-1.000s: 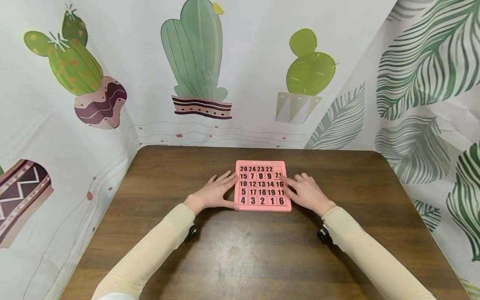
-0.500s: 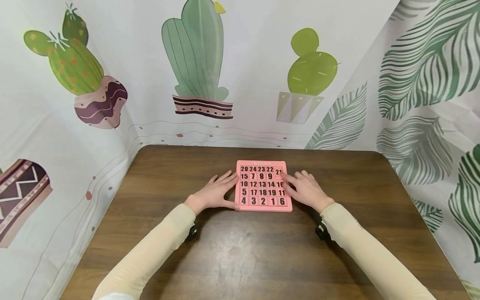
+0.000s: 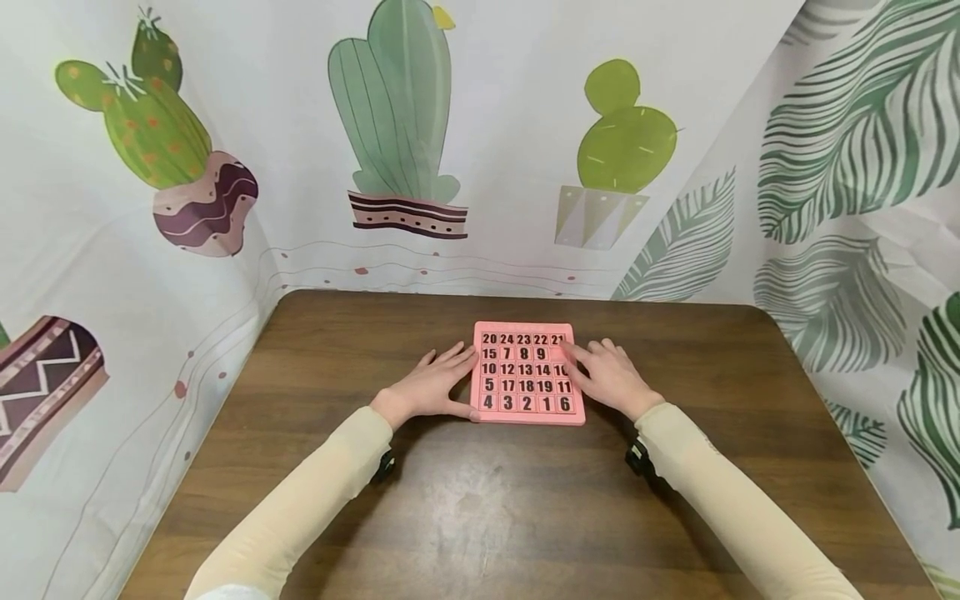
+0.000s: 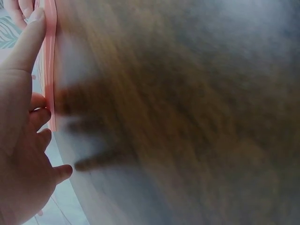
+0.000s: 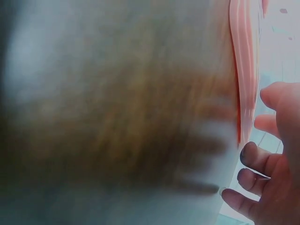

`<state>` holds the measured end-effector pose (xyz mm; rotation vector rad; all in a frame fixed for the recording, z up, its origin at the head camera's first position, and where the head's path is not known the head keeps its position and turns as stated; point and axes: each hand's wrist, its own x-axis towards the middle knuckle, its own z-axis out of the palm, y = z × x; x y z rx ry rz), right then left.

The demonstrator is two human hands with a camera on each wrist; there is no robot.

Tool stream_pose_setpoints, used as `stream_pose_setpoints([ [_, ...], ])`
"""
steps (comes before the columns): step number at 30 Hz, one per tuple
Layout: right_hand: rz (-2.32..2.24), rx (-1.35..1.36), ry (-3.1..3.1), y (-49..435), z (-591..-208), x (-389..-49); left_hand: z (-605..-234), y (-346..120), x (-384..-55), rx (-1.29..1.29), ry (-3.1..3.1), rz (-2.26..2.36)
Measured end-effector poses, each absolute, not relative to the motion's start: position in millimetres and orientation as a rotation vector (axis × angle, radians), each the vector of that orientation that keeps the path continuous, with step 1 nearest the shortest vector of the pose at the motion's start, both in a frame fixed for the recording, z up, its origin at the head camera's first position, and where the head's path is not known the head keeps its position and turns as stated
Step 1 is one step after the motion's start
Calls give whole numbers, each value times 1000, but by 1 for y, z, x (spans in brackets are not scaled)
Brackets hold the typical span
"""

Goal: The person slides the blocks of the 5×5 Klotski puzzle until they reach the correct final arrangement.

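A pink sliding number puzzle [image 3: 528, 417] lies flat on the table, its black-numbered tiles set in rows. My left hand [image 3: 429, 387] rests along its left side; the thumb touches the near left corner, and the other fingers lie extended by the upper left edge. In the left wrist view, the thumb [image 4: 29, 44] lies against the puzzle's pink side. My right hand [image 3: 617, 380] reaches over the right edge, a fingertip just below tile 21 [image 3: 557, 340] in the top right corner. A tile-free slot shows beneath that tile, and the fingers partly cover tile 16.
The brown wooden table [image 3: 472, 508] extends around the puzzle. Behind it and at both sides hangs a white cloth [image 3: 510, 167] printed with cacti and leaves. Dark wrist devices sit below both sleeves.
Tile 21 has slid away from me, out of the second row and up into the top right corner. My right hand has moved slightly up with it; the left hand stays put.
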<state>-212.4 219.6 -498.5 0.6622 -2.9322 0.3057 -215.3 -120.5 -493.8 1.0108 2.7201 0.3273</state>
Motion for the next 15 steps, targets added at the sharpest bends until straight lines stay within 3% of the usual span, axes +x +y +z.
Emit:
stream_pose_setpoints([
  [15,320,771,-2901,235,-496,-186,-492,-121,-215,1024,2724,337],
])
